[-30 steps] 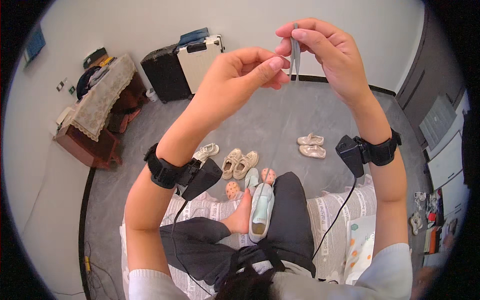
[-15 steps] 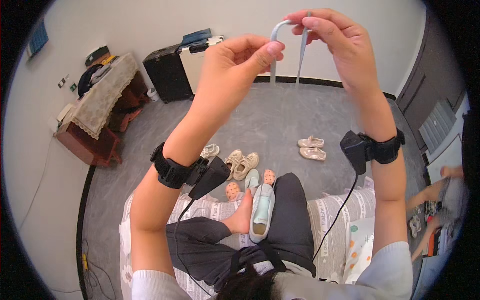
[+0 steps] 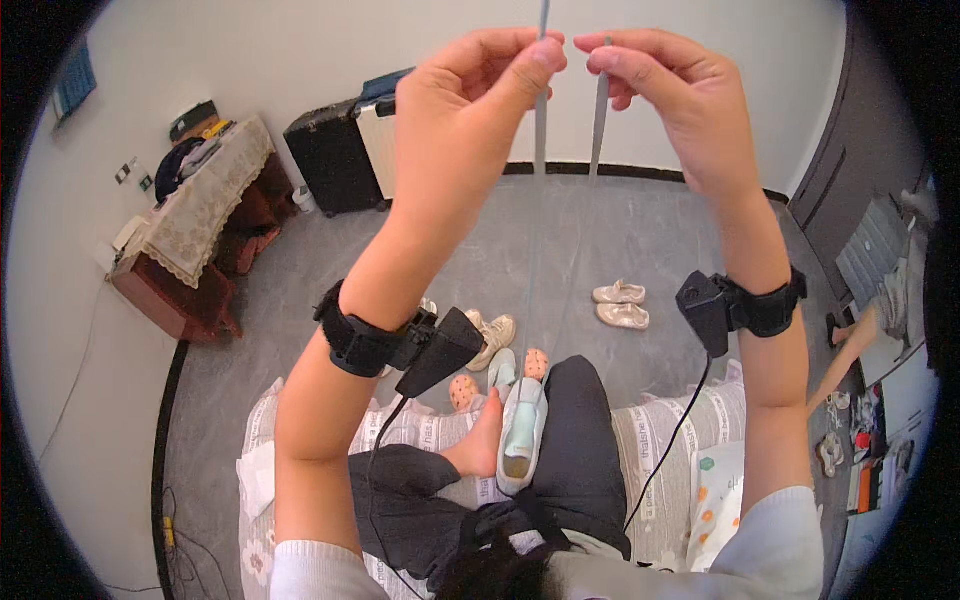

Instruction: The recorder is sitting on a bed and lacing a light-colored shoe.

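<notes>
Both arms are raised ahead of me. My left hand (image 3: 465,100) is closed in a pinch on a flat grey-blue shoelace (image 3: 540,130), and one length of it sticks straight up above the fingers. My right hand (image 3: 690,115) pinches another strand of lace, with a short tip showing above thumb and finger. The hands are close but apart. Both strands hang down, faint and blurred, towards a pale grey-green shoe (image 3: 513,470) resting between my bare foot and my dark-trousered leg. Its opening faces me; where the strands enter it is too blurred to tell.
Beyond my feet stand a matching pale shoe (image 3: 501,370), spotted orange clogs (image 3: 465,390), beige sneakers (image 3: 492,338) and shiny beige shoes (image 3: 621,304). Cables run from black wrist devices (image 3: 440,352). A person (image 3: 872,315) is at right, near shelves.
My left hand has risen, and my right has dropped slightly. The lace that arched between them now points upward from my left hand. The person at right has moved farther off.
</notes>
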The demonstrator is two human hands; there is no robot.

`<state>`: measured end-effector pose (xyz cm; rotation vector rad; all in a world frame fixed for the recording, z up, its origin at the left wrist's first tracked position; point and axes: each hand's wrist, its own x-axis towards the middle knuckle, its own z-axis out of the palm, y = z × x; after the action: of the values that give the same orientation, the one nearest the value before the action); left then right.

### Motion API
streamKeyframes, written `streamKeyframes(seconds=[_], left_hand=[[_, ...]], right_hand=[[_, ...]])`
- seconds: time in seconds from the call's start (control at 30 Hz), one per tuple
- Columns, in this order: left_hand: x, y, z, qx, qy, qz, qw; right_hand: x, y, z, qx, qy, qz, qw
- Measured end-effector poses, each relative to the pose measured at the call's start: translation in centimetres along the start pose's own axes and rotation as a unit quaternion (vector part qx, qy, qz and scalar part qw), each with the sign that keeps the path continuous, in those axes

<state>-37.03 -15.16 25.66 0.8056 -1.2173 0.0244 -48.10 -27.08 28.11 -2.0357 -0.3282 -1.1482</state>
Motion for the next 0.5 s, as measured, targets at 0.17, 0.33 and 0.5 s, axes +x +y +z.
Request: streamKeyframes(seconds=[0.17, 0.33, 0.5], left_hand=[[0.2, 0.7, 0.4, 0.025, 0.004, -0.015, 1.0], [0.0, 1.2, 0.3, 0.011, -0.001, -0.026, 1.0], [-0.2, 1.9, 0.3, 0.044, -0.024, -0.019, 0.999]], right_hand=[[0.4, 0.0, 0.5, 0.057, 0.033, -0.02, 0.998], [0.3, -0.1, 1.0, 0.065, 0.041, -0.026, 0.997], [0.1, -0.8, 0.7, 0.032, 0.04, -0.021, 0.998]])
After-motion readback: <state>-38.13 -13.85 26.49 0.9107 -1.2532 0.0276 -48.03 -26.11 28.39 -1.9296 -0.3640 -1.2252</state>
